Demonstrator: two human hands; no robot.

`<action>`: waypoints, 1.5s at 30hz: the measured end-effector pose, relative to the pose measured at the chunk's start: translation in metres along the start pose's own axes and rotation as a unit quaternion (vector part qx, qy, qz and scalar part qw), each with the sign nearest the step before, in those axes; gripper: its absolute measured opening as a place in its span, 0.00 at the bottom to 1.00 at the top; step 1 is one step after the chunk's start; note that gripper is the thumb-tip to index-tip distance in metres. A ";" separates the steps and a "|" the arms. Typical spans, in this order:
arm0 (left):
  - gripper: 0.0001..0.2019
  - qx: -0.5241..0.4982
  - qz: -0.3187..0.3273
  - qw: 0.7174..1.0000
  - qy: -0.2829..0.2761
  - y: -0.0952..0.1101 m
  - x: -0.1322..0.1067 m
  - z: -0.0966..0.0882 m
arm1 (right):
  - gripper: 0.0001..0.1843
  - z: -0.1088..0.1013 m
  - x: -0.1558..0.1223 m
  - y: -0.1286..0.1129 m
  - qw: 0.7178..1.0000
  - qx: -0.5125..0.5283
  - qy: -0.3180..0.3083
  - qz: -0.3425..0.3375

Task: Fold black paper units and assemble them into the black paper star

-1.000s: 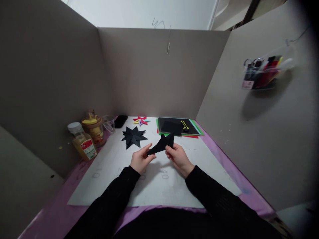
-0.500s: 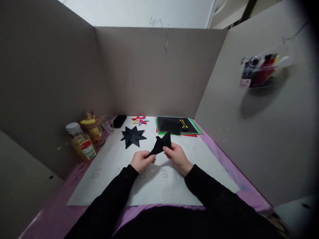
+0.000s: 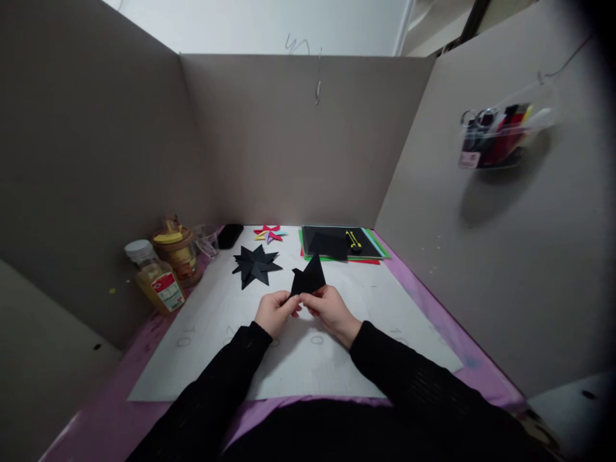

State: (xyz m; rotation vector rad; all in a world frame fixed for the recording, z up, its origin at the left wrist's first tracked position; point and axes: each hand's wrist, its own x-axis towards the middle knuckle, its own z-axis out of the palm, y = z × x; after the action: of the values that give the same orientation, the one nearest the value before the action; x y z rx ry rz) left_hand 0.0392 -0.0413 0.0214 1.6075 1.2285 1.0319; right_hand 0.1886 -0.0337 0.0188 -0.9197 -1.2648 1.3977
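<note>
A folded piece of black paper is held between both hands above the white mat, one point of it turned up and a small flap sticking out at its left. My left hand pinches its lower left end between thumb and fingers. Gripping the lower edge close beside that thumb is my right hand. Beyond my left hand lies a black folded-paper star with several points. Farther back is a smaller multicoloured paper star.
Coloured sheets are stacked at the back right, with a black-and-yellow tool on top. At left stand a glue bottle, a lidded jar and a clear cup. A clear holder hangs on the right partition.
My right hand has slid left and slightly down along the black paper, its thumb now close to the left one. The paper's raised point has shifted left.
</note>
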 end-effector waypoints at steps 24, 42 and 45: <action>0.13 -0.019 0.003 0.997 -0.076 -0.003 0.002 -0.005 | 0.14 -0.018 0.005 -0.004 0.999 -0.016 0.029 -0.029; 0.17 -0.082 -0.005 0.997 0.012 0.002 0.004 -0.005 | 0.10 -0.006 -0.006 -0.008 0.996 -0.076 -0.047 -0.030; 0.19 -0.058 0.008 0.998 0.012 0.003 0.003 -0.008 | 0.11 -0.008 -0.006 -0.009 0.996 -0.076 -0.045 -0.029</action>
State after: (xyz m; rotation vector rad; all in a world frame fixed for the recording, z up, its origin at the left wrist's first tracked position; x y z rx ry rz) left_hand 0.0329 -0.0374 0.0267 1.5225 1.1526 1.1150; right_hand 0.1987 -0.0382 0.0255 -0.9234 -1.4709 1.3233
